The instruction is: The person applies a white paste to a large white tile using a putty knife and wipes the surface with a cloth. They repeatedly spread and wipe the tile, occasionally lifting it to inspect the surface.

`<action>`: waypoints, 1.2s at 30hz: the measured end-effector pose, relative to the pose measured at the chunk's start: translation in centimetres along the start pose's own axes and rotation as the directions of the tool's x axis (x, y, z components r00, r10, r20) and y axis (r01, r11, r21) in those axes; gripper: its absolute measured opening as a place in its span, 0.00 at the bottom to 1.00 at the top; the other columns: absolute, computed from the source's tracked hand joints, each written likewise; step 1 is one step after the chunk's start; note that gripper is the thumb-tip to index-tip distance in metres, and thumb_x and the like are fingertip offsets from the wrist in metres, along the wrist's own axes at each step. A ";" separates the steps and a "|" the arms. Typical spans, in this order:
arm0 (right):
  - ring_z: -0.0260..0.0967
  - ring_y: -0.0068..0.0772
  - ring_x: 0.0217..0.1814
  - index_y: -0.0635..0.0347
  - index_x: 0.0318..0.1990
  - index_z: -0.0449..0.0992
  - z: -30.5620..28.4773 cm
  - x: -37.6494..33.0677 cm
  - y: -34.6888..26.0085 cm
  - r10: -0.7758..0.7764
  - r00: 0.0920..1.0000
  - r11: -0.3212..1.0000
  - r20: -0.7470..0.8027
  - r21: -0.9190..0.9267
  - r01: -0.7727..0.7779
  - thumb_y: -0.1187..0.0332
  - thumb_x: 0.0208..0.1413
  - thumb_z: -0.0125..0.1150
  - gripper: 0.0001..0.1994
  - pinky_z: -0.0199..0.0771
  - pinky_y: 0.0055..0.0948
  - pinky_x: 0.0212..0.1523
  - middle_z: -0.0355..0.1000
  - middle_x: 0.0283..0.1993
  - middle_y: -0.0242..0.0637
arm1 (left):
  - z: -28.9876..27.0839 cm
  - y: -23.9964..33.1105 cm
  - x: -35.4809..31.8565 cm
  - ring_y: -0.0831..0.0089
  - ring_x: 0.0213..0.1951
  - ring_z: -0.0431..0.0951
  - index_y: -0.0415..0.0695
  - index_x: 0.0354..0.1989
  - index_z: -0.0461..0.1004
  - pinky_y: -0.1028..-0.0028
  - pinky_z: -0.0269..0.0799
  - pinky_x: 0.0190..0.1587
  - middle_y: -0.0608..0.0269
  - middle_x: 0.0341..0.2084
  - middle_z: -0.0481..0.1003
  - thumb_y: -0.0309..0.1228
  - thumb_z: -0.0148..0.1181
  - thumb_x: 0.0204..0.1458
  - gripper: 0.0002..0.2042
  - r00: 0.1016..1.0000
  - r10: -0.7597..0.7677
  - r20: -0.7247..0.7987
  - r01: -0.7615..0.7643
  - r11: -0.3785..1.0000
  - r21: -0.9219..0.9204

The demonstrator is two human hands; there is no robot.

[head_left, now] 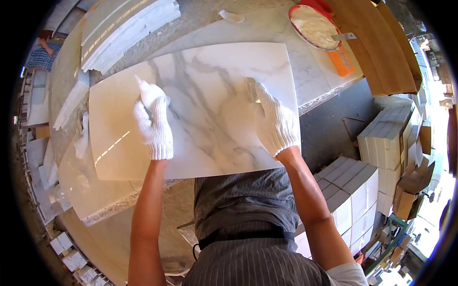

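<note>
The marble-patterned slab (205, 119) is lying flat beneath both grips, looking stiff, heavy and brittle; its polished, grey-veined face is probably going to feel slippery, so lifting is calling for broad support under opposite edges. Above it, the left grip (155, 126) is curling round a white nozzle bottle (152, 93), likely light and squeezable, best held by its belly. The right grip (278, 119) is pinching a small flat scraper (251, 88), mostly hidden by knitted glove. Beneath everything, the stone-topped desk (310, 71) is showing a rough edge. Beyond the right grip, a round red-rimmed tub (310, 26) is holding creamy paste, and corrugated cardboard (377, 43) is standing nearby.
</note>
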State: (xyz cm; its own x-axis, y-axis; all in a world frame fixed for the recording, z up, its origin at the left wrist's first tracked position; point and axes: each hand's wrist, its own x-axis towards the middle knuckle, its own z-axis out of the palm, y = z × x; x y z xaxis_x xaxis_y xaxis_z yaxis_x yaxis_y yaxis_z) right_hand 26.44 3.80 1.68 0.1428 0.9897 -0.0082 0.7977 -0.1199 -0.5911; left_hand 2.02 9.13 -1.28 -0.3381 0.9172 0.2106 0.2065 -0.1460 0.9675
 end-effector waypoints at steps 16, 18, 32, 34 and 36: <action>0.75 0.56 0.41 0.43 0.65 0.66 1.8 0.6 -0.2 0.006 0.999 0.998 -0.031 -0.067 -0.008 0.63 0.61 0.52 0.23 0.74 0.47 0.41 0.77 0.40 0.51 | -0.1 0.0 0.0 0.76 0.47 0.72 0.37 0.54 0.68 0.72 0.68 0.53 0.63 0.45 0.72 0.32 0.62 0.60 0.18 1.000 -0.001 0.018 -0.001 0.992 0.127; 0.75 0.56 0.41 0.43 0.65 0.66 1.9 1.0 -0.1 0.007 1.000 0.998 -0.016 -0.064 -0.008 0.63 0.61 0.52 0.23 0.74 0.47 0.41 0.76 0.40 0.51 | -0.2 -0.4 0.0 0.76 0.47 0.72 0.37 0.55 0.67 0.72 0.68 0.53 0.63 0.45 0.72 0.32 0.61 0.60 0.18 0.999 0.002 0.036 -0.005 0.996 0.084; 0.74 0.57 0.45 0.51 0.61 0.71 2.2 1.5 -0.2 -0.076 0.996 0.997 -0.036 0.012 0.076 0.64 0.59 0.53 0.21 0.73 0.45 0.46 0.76 0.48 0.51 | 0.0 -0.5 0.1 0.76 0.47 0.72 0.37 0.56 0.68 0.72 0.69 0.52 0.63 0.45 0.74 0.31 0.62 0.60 0.19 0.998 0.010 0.065 -0.008 1.000 -0.029; 0.74 0.57 0.46 0.51 0.61 0.71 0.5 0.9 1.3 -0.040 0.996 0.997 -0.075 0.062 0.045 0.65 0.60 0.53 0.21 0.73 0.45 0.48 0.76 0.48 0.52 | 0.0 0.3 -0.1 0.76 0.47 0.73 0.37 0.56 0.69 0.72 0.69 0.52 0.63 0.45 0.74 0.32 0.62 0.60 0.19 0.999 -0.031 0.043 0.030 0.999 0.014; 0.74 0.57 0.47 0.50 0.62 0.71 0.5 0.2 1.2 -0.033 0.997 0.996 -0.063 0.080 0.038 0.65 0.60 0.53 0.21 0.73 0.46 0.48 0.75 0.48 0.52 | -0.1 0.1 0.4 0.76 0.46 0.73 0.38 0.56 0.69 0.73 0.70 0.51 0.62 0.45 0.74 0.33 0.62 0.60 0.19 1.000 -0.016 0.016 0.015 0.995 0.099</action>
State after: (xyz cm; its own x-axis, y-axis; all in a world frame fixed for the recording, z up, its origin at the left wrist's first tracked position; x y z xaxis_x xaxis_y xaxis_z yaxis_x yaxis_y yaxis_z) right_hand 27.09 3.86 0.56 0.1532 0.9863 0.0620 0.7533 -0.0759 -0.6533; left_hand 1.85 9.47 -1.04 -0.3266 0.9253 0.1926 0.2912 -0.0953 0.9519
